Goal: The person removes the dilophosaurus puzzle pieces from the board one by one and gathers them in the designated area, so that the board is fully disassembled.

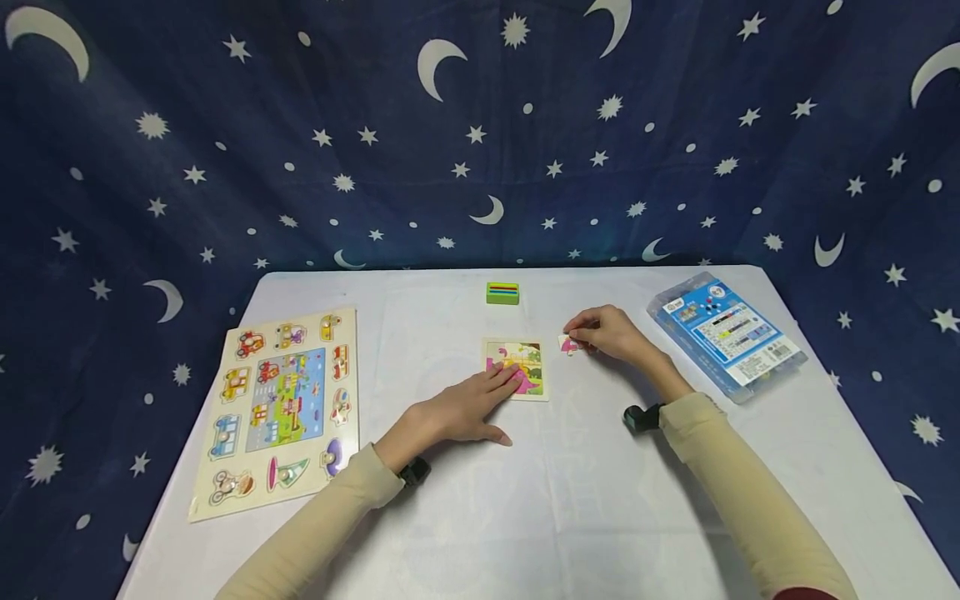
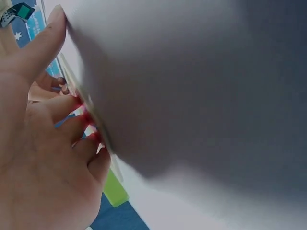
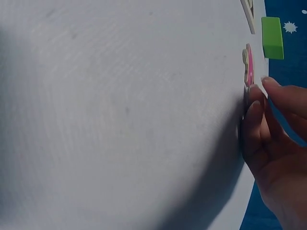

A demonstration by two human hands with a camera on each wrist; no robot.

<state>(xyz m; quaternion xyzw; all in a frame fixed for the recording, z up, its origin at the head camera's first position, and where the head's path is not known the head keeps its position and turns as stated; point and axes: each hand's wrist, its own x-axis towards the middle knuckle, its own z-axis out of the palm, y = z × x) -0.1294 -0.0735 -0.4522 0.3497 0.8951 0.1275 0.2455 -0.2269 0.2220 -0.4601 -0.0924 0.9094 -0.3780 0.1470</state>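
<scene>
My left hand [image 1: 472, 406] lies palm down with its fingers extended over a small square wooden puzzle [image 1: 534, 354] with a pink figure and a yellow-green background. Its fingertips rest on the puzzle's lower left, covering part of the picture, and the thumb is spread out on the white table. Right of the puzzle, my right hand [image 1: 611, 333] pinches the edge of a loose pink and white puzzle piece [image 1: 570, 345]. In the right wrist view the piece [image 3: 249, 67] appears edge-on, low over the table, beyond the curled fingertips; the contact is partly hidden.
Behind the puzzle stands a small green box [image 1: 502, 293] with coloured stripes. A large wooden peg puzzle board [image 1: 348, 458] with vehicle shapes lies on the left. At the right is a clear plastic case [image 1: 723, 333] with a blue label. A starry cloth [image 1: 480, 108] hangs behind the table.
</scene>
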